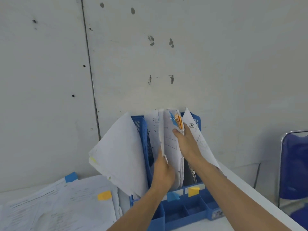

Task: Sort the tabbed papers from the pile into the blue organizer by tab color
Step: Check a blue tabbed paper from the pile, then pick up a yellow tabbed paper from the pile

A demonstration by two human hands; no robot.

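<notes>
The left hand (162, 172) grips a sheaf (171, 139) by its edge in the blue organizer's (183, 209) middle slot. The right hand (187, 142) clasps the orange-tabbed papers (178, 121) in the slot beside it. Jostling could tip the loose sheet (120, 152), which lolls out of the left slot, onto the pile (58, 205).

From where I stood, no word or number could be read anywhere. The nearest thing to a sign was a small round seal (191, 125) with a dark star at its middle, printed near the top of the sheet (202, 144) at the right side of the blue organizer (183, 212). The lettering round it was too blurred to make out. A middle sheet (171, 142) carried a ruled box and specks of print, illegible. The pile of tabbed papers (58, 207) on the worktop (250, 199) showed only smeared grey lines. A pale sticker (216, 213) on the organizer's front corner was unreadable too.
</notes>
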